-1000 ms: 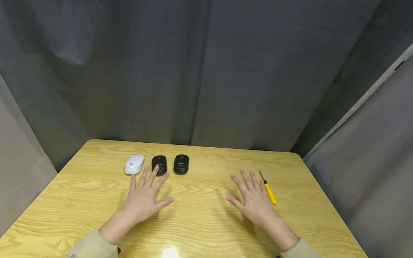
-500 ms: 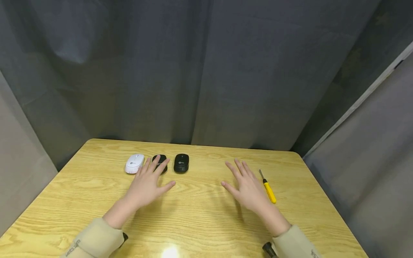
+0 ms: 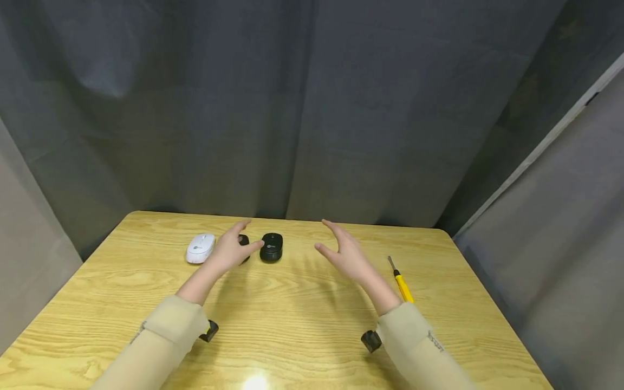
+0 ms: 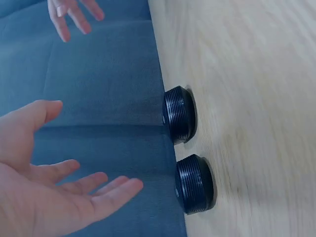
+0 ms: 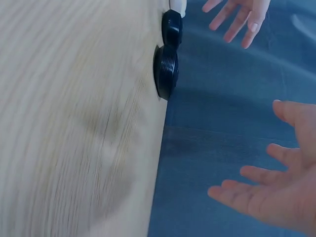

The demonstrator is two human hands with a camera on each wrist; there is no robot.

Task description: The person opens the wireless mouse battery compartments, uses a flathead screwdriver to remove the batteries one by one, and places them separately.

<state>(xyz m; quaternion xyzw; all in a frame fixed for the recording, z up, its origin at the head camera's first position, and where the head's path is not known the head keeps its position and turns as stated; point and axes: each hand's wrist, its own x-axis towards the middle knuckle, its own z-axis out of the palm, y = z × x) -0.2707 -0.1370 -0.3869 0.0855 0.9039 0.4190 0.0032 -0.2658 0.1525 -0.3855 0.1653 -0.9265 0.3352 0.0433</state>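
While the left hand [image 3: 228, 253], spread wide, hovers by black mice [image 3: 271, 248] near the table's [image 3: 297, 325] far edge, the right hand [image 3: 348, 255] hangs wide to their right.

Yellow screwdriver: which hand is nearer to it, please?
The right hand: in the head view, it is left of the screwdriver. The left hand is much farther left, partly hiding the middle mouse.

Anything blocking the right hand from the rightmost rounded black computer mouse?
Nothing visible: yellow wood-grain tabletop shows between the right hand and the rounded black computer mouse in the head view. The left hand overlaps only its left edge.
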